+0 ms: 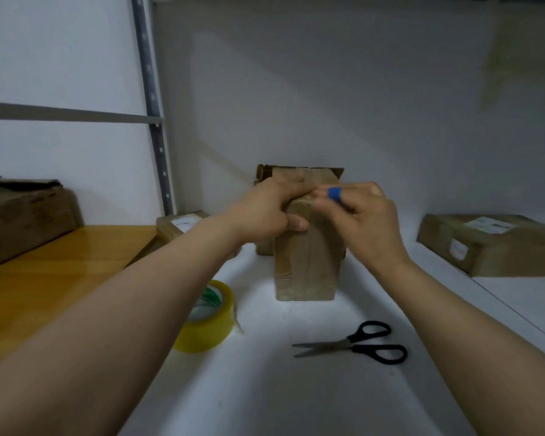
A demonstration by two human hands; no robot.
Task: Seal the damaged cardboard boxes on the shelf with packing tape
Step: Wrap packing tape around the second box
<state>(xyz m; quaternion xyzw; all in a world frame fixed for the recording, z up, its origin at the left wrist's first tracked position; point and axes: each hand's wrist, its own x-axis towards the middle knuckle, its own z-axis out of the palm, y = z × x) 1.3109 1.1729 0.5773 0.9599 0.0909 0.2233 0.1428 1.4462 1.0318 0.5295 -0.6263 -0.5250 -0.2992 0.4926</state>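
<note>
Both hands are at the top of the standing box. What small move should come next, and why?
Probably smooth down the top edge of the box with the right hand while the left hand grips it. Both hands meet there, and the tape roll and scissors lie apart on the shelf.

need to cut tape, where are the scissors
In the head view, the scissors lie on the white shelf, right of the yellow tape roll and in front of the upright box.

tape roll (216, 322) at 7 o'clock half behind left forearm (158, 287) | middle box (306, 265) top lost under left hand (265, 209) and right hand (368, 225), its fingertips (319, 194) blurry, no clue what they pinch | 9 o'clock carton (22, 221) cut by edge | 3 o'clock parcel (497, 256) label (488, 225) unreadable
</note>
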